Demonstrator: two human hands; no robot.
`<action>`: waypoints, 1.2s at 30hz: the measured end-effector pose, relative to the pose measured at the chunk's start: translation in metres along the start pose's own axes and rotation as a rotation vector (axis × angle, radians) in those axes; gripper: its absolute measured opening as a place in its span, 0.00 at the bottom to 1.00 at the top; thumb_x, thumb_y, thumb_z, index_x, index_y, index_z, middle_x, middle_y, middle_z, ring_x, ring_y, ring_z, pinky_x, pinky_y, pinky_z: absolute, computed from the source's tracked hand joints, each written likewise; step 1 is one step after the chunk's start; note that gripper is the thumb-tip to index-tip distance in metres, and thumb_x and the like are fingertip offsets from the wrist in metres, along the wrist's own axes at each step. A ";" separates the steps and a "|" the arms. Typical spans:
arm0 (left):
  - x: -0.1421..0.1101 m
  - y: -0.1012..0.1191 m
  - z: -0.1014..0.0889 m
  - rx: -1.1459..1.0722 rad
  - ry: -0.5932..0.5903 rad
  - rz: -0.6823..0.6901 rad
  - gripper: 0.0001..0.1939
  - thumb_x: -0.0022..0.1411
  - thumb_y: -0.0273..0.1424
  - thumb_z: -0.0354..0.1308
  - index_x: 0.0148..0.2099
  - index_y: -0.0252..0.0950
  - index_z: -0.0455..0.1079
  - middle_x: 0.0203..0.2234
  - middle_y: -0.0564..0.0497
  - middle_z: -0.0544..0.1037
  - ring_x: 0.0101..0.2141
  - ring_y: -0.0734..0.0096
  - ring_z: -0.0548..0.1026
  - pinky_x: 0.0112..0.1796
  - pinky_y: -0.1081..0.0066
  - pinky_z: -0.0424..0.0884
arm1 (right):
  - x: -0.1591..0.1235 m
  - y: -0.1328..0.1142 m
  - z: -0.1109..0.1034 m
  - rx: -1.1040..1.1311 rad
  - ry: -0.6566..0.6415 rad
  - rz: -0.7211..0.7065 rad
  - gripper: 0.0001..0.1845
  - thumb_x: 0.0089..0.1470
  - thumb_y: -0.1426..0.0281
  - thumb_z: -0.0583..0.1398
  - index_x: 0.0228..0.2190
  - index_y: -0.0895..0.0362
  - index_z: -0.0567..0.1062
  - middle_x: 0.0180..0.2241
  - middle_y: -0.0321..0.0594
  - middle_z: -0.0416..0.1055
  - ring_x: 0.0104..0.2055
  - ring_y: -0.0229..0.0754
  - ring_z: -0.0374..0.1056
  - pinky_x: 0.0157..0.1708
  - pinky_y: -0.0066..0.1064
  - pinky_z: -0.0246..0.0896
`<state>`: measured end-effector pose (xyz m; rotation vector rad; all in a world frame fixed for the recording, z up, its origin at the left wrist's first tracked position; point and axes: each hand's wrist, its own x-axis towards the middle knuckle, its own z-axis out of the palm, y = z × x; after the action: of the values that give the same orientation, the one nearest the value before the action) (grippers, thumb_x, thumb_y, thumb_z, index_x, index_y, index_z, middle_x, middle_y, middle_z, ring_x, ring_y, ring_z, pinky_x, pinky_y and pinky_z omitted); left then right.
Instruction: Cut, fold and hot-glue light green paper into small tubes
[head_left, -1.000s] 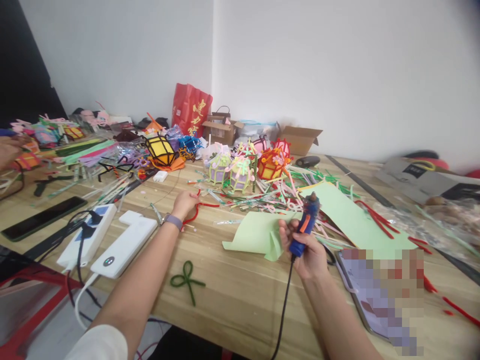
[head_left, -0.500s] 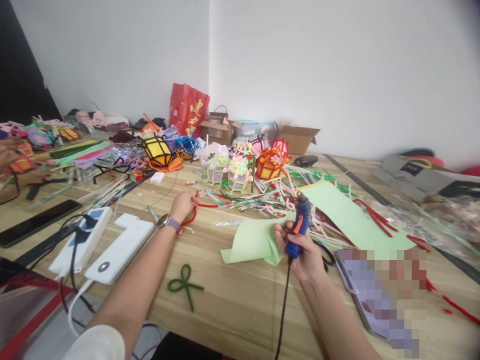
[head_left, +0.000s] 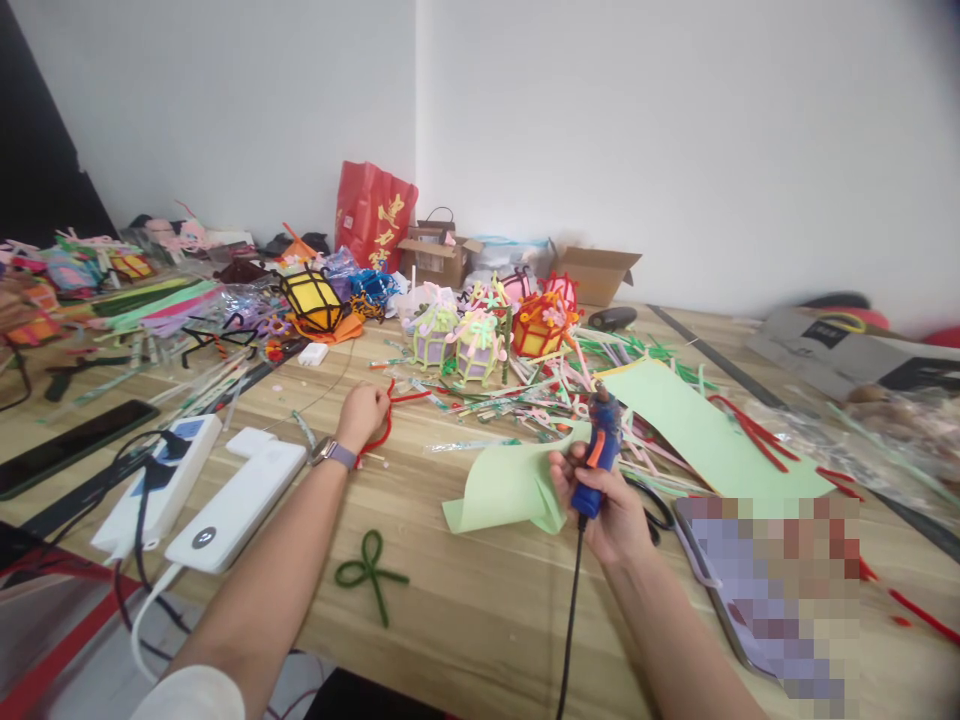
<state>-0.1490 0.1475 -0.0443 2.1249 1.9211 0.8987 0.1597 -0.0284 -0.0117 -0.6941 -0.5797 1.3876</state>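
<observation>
Holding the glue gun (head_left: 609, 428) tip upward, the right hand (head_left: 621, 515) was closed around its handle, probably so that the nozzle pointed away from the skin and the green paper (head_left: 499, 485). The left hand (head_left: 360, 415) had its fingers pinched together on a red pipe cleaner (head_left: 388, 430), perhaps to steady it above the table (head_left: 480, 610); the green looped piece (head_left: 370, 572) lay apart, nearer the person.

craft wkshop or similar, wood-look tbl (head_left: 465, 620) w/ mini lanterns (head_left: 476, 345), pipe-cleaner bits (head_left: 161, 300), glue gun (head_left: 598, 450), pwr strip (head_left: 157, 485)
</observation>
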 end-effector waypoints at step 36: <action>-0.005 0.009 -0.001 -0.949 0.149 -0.260 0.16 0.49 0.35 0.57 0.39 0.35 0.78 0.35 0.45 0.81 0.31 0.68 0.76 0.31 0.71 0.69 | -0.001 0.002 0.001 -0.025 -0.007 0.001 0.15 0.33 0.77 0.71 0.27 0.54 0.76 0.25 0.32 0.79 0.32 0.40 0.78 0.37 0.25 0.76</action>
<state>-0.1418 0.1409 -0.0407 1.2490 1.3265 1.5231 0.1574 -0.0291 -0.0126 -0.7099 -0.6032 1.3859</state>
